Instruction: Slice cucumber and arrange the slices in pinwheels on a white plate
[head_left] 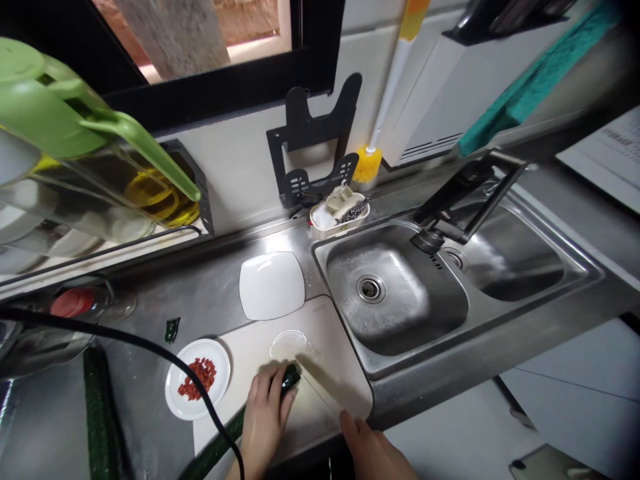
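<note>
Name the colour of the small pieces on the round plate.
The small pieces are red, clearest in the head view.

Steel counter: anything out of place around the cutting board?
A small dark-green vegetable scrap lies loose on the stainless-steel counter, off the pale rectangular cutting board. A thin black cable crosses before the round white plate; I can't tell if it touches.

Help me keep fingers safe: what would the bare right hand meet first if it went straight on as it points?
Leading with its metal knife blade, the right hand would probably meet the end of the long, dark green cucumber under the left hand, though depth is unclear.
</note>
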`<action>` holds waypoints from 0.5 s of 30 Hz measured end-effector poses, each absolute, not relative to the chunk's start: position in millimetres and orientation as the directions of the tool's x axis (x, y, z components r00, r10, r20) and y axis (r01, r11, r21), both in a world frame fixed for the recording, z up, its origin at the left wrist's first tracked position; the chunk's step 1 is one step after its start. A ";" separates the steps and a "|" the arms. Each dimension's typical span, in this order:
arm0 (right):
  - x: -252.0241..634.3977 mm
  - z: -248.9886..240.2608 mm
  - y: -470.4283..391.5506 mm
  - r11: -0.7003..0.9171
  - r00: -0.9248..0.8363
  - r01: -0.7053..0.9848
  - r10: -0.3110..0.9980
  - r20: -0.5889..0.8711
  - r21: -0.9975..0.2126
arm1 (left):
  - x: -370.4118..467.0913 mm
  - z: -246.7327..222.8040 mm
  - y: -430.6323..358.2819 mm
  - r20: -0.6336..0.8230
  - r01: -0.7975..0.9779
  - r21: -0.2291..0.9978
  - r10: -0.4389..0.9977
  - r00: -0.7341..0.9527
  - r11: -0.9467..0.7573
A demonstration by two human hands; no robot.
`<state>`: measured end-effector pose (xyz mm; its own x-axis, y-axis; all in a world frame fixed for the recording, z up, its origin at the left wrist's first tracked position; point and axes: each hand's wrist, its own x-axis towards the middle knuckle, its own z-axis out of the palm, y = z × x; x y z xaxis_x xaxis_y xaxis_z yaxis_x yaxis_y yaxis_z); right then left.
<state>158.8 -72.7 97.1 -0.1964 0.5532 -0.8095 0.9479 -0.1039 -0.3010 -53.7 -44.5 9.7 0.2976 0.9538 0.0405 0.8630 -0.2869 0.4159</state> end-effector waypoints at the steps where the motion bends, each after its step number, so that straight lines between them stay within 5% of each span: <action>1: 158.5 97.0 -73.2 -0.099 -0.199 0.948 0.555 -0.808 -0.301 | -54.5 9.1 -44.1 0.036 0.855 0.416 0.945 0.326 -0.311; 15: 151.1 93.1 -84.1 0.009 -0.220 0.960 0.647 -0.730 -0.281 | -41.0 3.4 -54.1 0.040 0.821 0.529 0.973 0.228 -0.214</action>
<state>151.1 -84.1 93.1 -0.2197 0.6470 -0.7301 0.9597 0.0090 -0.2808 -41.0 -54.1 3.4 0.2280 0.9728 0.0399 0.8210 -0.2142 0.5292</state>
